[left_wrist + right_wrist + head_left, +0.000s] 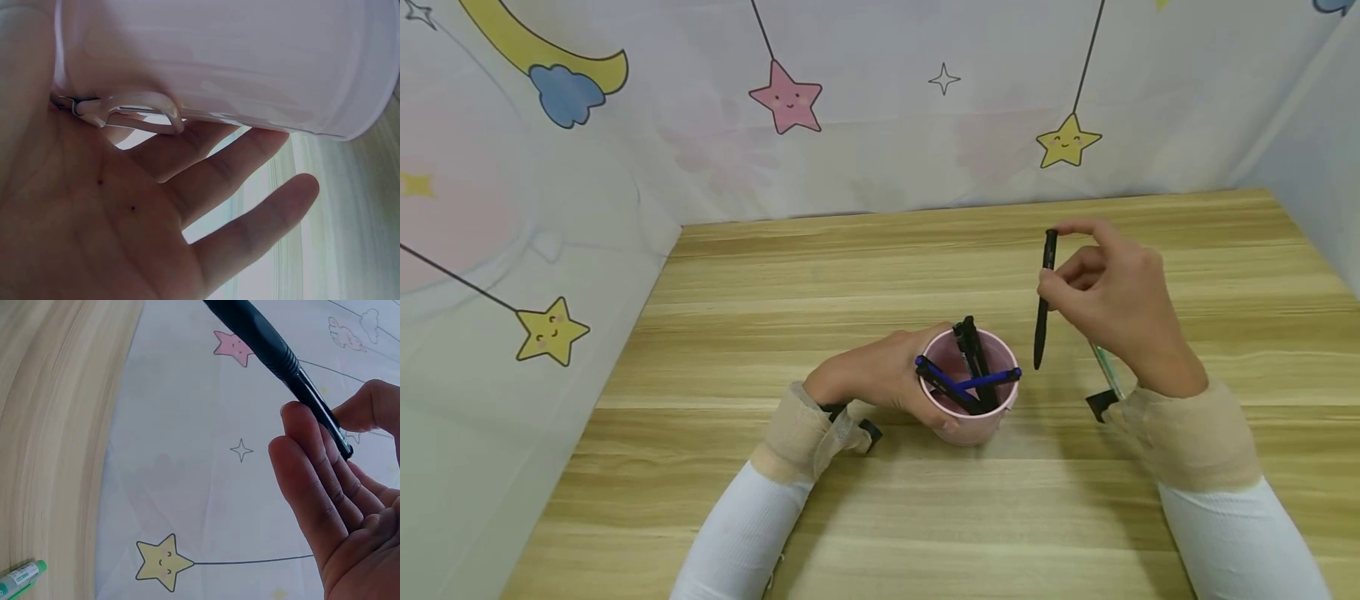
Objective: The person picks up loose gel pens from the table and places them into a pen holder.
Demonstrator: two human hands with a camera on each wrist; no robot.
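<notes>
My left hand grips a pink cup from its left side, the thumb across the front. Several black and blue pens lean inside it. In the left wrist view the cup's pale wall and a small looped lug rest by the palm, and the fingers reach along beneath. To the right of the cup, my right hand pinches a black pen near its upper part, tip down, above the table. In the right wrist view the pen crosses the fingertips.
A green-ended pen lies on the wooden table; in the head view my right wrist partly covers it. Behind the table hangs a pale cloth printed with stars. White-sleeved forearms carry wrist wraps with small black pieces.
</notes>
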